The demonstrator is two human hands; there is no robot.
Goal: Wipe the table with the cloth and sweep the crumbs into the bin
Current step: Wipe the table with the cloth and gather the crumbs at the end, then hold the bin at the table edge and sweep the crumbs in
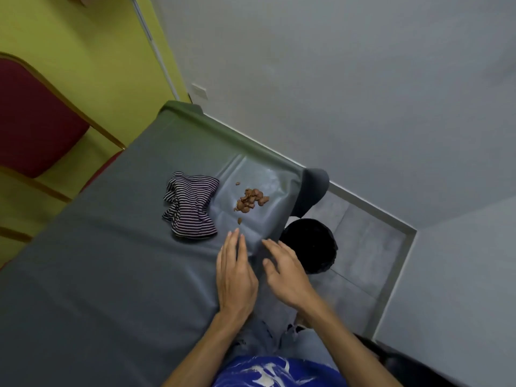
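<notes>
Both hands empty, on near side of the crumbs (251, 201): left hand (236, 275) flat w/ fingers straight & together, right hand (287, 277) w/ fingers loosely spread. Can't tell if either touches the table (97, 261). Striped cloth (191, 209) lies crumpled just left of crumbs, on table. Black bin (310, 247) on floor, right of crumbs, beside table edge.

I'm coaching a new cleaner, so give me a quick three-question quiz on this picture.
1. Fill in: in the picture, the crumbs lie to the ___ of the striped cloth.
2. The bin stands: A) on the floor beside the table B) on the table C) on the cloth.
3. True or false: a hand grips the cloth.
Key: 1 right; 2 A; 3 false, the left hand and right hand hold nothing.
</notes>
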